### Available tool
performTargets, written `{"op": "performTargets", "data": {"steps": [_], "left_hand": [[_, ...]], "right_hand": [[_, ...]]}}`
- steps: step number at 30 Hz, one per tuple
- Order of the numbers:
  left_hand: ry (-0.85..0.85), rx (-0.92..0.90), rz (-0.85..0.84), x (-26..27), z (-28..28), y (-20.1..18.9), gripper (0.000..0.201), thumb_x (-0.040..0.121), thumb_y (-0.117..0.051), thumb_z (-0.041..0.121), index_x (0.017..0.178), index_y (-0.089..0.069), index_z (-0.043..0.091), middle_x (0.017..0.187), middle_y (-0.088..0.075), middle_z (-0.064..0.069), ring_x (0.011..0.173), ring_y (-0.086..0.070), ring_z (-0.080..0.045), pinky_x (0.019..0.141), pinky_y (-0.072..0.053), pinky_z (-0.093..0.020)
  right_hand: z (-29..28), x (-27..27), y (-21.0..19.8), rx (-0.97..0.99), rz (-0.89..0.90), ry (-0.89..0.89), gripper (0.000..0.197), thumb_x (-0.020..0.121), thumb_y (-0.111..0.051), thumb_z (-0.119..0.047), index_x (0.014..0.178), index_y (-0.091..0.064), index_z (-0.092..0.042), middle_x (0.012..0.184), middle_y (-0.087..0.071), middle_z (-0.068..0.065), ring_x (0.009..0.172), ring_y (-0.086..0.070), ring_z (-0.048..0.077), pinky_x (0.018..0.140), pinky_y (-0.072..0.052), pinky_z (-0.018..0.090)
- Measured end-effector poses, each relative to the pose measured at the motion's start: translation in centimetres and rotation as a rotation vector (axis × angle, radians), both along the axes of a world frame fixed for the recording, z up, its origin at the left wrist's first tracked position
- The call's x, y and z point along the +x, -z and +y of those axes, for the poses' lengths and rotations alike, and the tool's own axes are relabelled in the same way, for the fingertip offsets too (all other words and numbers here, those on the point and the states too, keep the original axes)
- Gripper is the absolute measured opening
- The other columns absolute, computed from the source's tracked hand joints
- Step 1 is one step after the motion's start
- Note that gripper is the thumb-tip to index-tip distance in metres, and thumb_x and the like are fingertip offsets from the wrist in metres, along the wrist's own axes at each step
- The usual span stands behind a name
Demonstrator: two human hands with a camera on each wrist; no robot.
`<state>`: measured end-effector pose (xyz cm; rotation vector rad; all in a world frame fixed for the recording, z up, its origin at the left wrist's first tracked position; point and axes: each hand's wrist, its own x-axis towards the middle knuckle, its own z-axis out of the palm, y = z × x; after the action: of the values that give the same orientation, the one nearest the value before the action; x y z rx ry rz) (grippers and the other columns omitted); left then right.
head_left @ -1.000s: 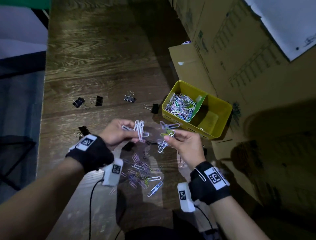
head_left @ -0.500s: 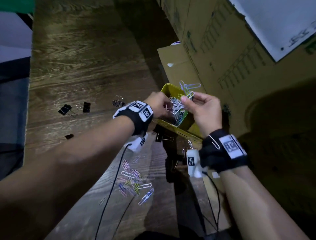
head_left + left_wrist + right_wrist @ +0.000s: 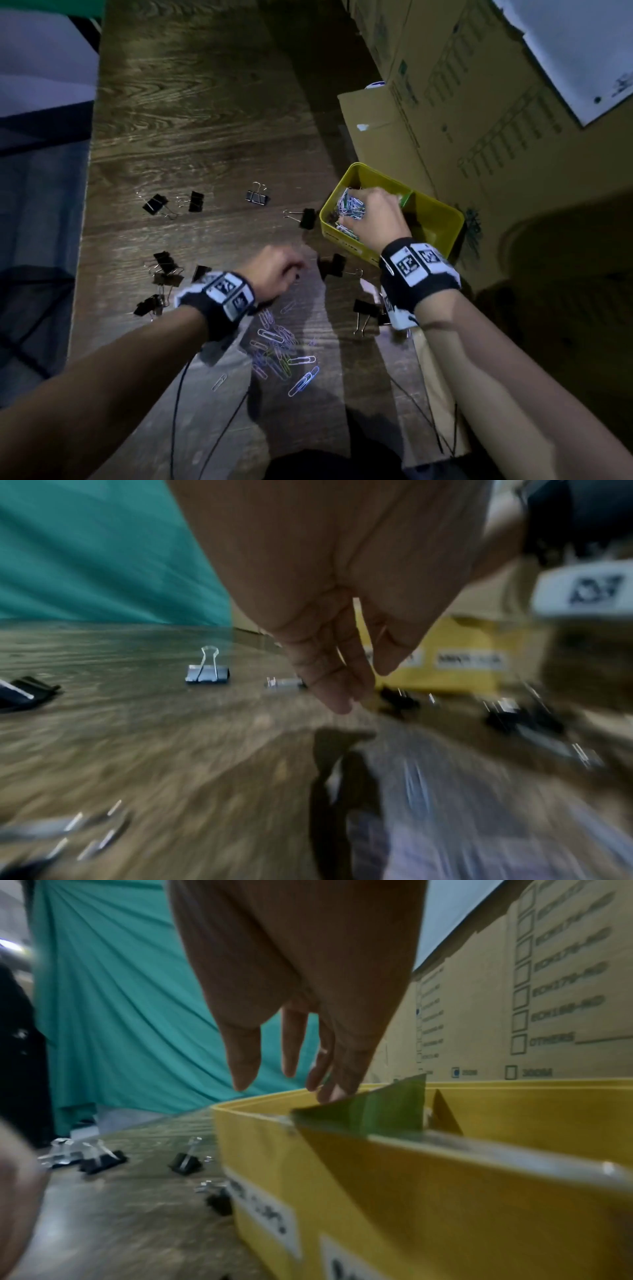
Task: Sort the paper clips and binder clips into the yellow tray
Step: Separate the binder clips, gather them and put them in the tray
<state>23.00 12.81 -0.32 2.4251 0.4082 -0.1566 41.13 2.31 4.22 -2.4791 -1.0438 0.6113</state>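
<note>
Yellow tray beside cardboard box

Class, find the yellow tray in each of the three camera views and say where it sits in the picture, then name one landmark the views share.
Head: yellow tray right of centre, against the cardboard boxes, right hand over it.
Left wrist: blurred, right of centre behind the left hand.
Right wrist: fills the lower right, near wall closest.
Shared landmark: the upright binder clip on the table left of the tray.

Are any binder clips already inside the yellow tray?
No, the head view shows only paper clips in the yellow tray, while the black binder clips lie on the table.
</note>
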Motion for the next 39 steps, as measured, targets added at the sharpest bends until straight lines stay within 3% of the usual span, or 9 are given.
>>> {"op": "performTargets", "data": {"steps": [4, 7, 12, 17, 23, 28, 33, 36, 39], "left_hand": [[0.135, 0.166, 0.190, -5.2, -2.5, 4.4, 0.042, 0.083, -0.052, 0.008, 0.122, -0.048, 0.022, 0.126, -0.048, -0.007, 0.105, -0.049, -0.027, 0.086, -0.048, -0.044], [0.135, 0.243, 0.194, -7.6, -4.4, 5.3, 0.047, 0.082, -0.050, 0.011, 0.126, -0.040, 0.023, 0.126, -0.047, -0.003, 0.107, -0.047, -0.025, 0.081, -0.047, -0.041], [0.168, 0.232, 0.185, -11.5, -5.5, 5.5, 0.050, 0.076, -0.037, 0.022, 0.124, -0.049, 0.023, 0.124, -0.051, 0.001, 0.106, -0.049, -0.018, 0.083, -0.047, -0.035], [-0.314, 0.087, 0.239, -16.2, -4.2, 5.0, 0.057, 0.053, -0.055, 0.010, 0.109, -0.047, 0.020, 0.105, -0.049, -0.009, 0.088, -0.054, -0.031, 0.072, -0.052, -0.040], [-0.369, -0.044, 0.262, -15.7, -7.6, 4.6, 0.031, 0.069, -0.057, 0.001, 0.100, -0.056, 0.005, 0.101, -0.052, -0.016, 0.088, -0.056, -0.036, 0.081, -0.048, -0.037], [-0.328, -0.050, 0.103, -13.3, -7.3, 4.0, 0.023, 0.076, -0.052, 0.002, 0.097, -0.058, 0.009, 0.096, -0.054, -0.009, 0.081, -0.059, -0.031, 0.071, -0.050, -0.036], [-0.340, 0.096, 0.319, -14.4, -5.6, 3.5, 0.083, 0.067, -0.072, 0.025, 0.137, -0.027, 0.030, 0.124, -0.033, -0.006, 0.109, -0.042, -0.025, 0.086, -0.049, -0.035], [-0.220, 0.104, 0.400, -13.8, -6.6, 3.7, 0.093, 0.061, -0.075, 0.034, 0.137, -0.020, 0.037, 0.127, -0.027, -0.005, 0.109, -0.036, -0.024, 0.090, -0.045, -0.035], [-0.222, 0.068, 0.388, -12.9, -8.4, 4.2, 0.082, 0.068, -0.074, 0.026, 0.137, -0.028, 0.028, 0.129, -0.029, -0.006, 0.115, -0.037, -0.025, 0.095, -0.044, -0.036]], "right_hand": [[-2.5, -4.7, -0.7, 0.286, 0.057, -0.138, 0.025, 0.083, -0.070, -0.021, 0.107, -0.068, -0.015, 0.098, -0.061, 0.000, 0.088, -0.056, 0.013, 0.079, -0.038, 0.009], [-5.3, -9.0, 1.1, 0.059, 0.260, -0.297, 0.019, 0.080, -0.073, -0.029, 0.096, -0.068, -0.021, 0.086, -0.063, -0.004, 0.075, -0.058, 0.012, 0.076, -0.051, 0.029], [-9.4, -14.0, 5.6, -0.442, 0.354, -0.480, 0.043, 0.070, -0.079, -0.038, 0.103, -0.054, -0.025, 0.102, -0.063, 0.003, 0.093, -0.059, 0.022, 0.077, -0.046, 0.030], [-9.9, -15.9, 7.4, -0.385, 0.313, -0.449, 0.028, 0.076, -0.072, -0.023, 0.098, -0.056, -0.020, 0.103, -0.064, 0.006, 0.097, -0.059, 0.025, 0.080, -0.048, 0.030], [-7.9, -16.6, 8.4, -0.293, 0.317, -0.356, 0.009, 0.081, -0.069, -0.022, 0.089, -0.065, -0.022, 0.093, -0.067, 0.004, 0.087, -0.063, 0.023, 0.079, -0.050, 0.026], [-8.0, -17.3, 7.9, -0.164, 0.178, -0.194, 0.048, 0.079, -0.071, -0.042, 0.117, -0.052, -0.021, 0.120, -0.052, 0.003, 0.105, -0.055, 0.020, 0.091, -0.049, 0.037], [-9.2, -19.4, 7.0, -0.395, 0.039, -0.153, 0.119, 0.055, -0.069, -0.074, 0.144, -0.018, -0.012, 0.130, -0.030, 0.012, 0.121, -0.031, 0.026, 0.106, -0.034, 0.036], [-8.4, -21.3, 7.4, -0.410, -0.030, -0.251, 0.115, 0.060, -0.072, -0.066, 0.142, -0.019, -0.005, 0.129, -0.032, 0.014, 0.118, -0.031, 0.029, 0.106, -0.031, 0.038], [-7.7, -22.0, 7.4, -0.359, 0.030, -0.260, 0.087, 0.074, -0.075, -0.035, 0.138, -0.026, -0.003, 0.131, -0.031, 0.016, 0.119, -0.035, 0.031, 0.102, -0.037, 0.039]]}}
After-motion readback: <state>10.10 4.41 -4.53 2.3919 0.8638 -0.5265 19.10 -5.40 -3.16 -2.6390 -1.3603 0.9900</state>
